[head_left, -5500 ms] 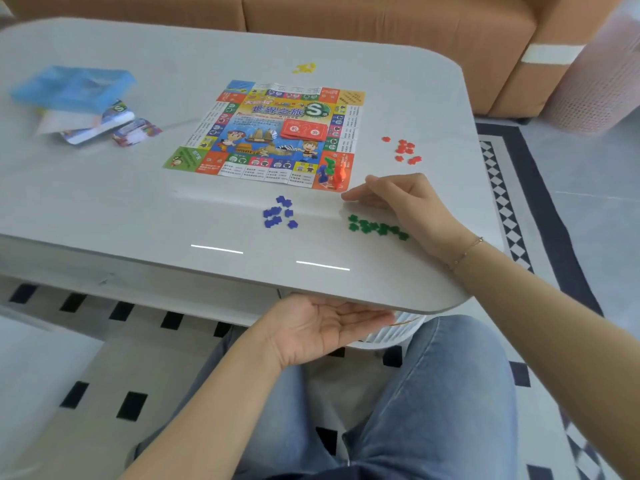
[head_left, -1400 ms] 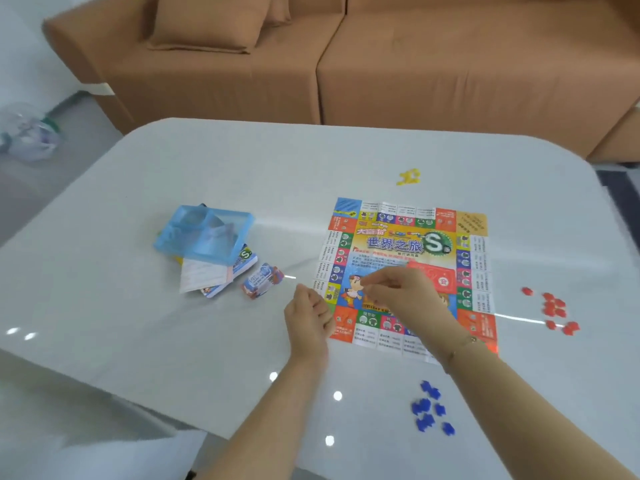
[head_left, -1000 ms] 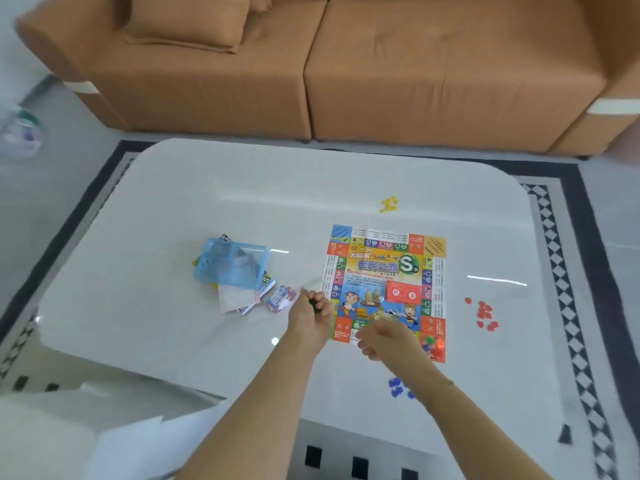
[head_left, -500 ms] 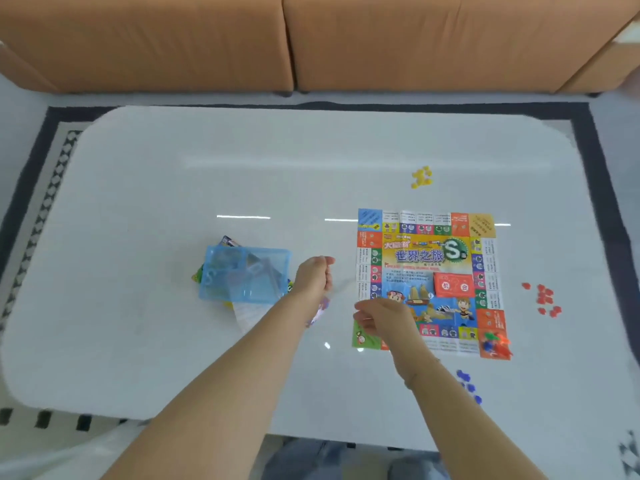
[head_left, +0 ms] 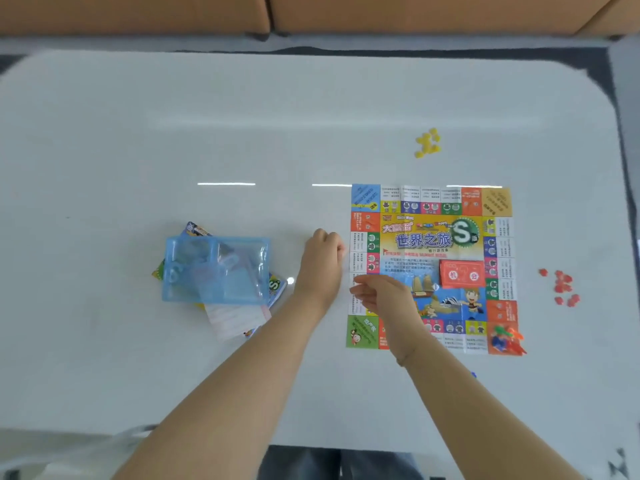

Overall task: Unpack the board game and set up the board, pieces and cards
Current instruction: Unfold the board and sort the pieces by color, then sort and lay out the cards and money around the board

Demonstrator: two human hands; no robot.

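Left hand (head_left: 322,261), fingers curled into a fist, contents not discernible, just beside the left edge of the board (head_left: 429,268). Right hand (head_left: 384,296) over the board's lower-left area, fingers loosely bent, apparently empty. Red card deck (head_left: 460,274) right of the right hand, on the board. Blue tray (head_left: 214,270) left of the left hand, probably set aside. Yellow pieces (head_left: 428,142) and red pieces (head_left: 562,287) beyond separate board edges, presumably sorted per player.

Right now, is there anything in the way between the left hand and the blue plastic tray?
Nothing visible. The left hand, curled in a fist, sits just right of the blue plastic tray, and only bare white table shows between them. The board lies on the hand's other side.
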